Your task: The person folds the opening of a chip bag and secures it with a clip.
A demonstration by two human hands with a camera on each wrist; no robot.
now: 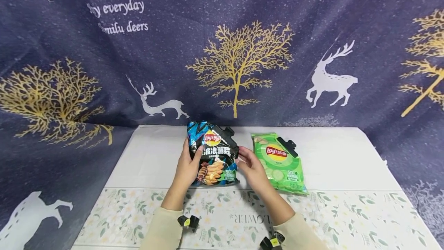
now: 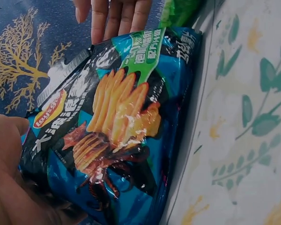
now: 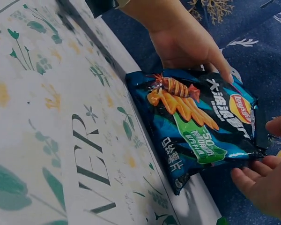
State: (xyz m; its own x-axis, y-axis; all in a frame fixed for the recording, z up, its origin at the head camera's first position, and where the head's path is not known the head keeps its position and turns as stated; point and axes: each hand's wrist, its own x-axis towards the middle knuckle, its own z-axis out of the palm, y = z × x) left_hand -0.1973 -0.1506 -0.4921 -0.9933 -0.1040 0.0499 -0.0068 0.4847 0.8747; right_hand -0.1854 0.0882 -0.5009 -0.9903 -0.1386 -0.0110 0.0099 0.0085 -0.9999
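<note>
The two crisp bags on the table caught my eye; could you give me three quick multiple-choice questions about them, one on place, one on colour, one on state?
1. Where does the green bag lie, seen from the head camera?
A. To the right of the blue bag
B. On top of the blue bag
C. On the floor

2. What colour is the clip on the green bag?
A. Red
B. Black
C. Yellow

3. How is the blue bag placed?
A. Flat and untouched
B. Held upright between both hands
C. Torn in half

Answers:
1. A: it lies flat on the table, right of the blue bag.
2. B: the clip at its top corner is black.
3. B: the left hand grips its left edge and the right hand touches its right edge.
</note>
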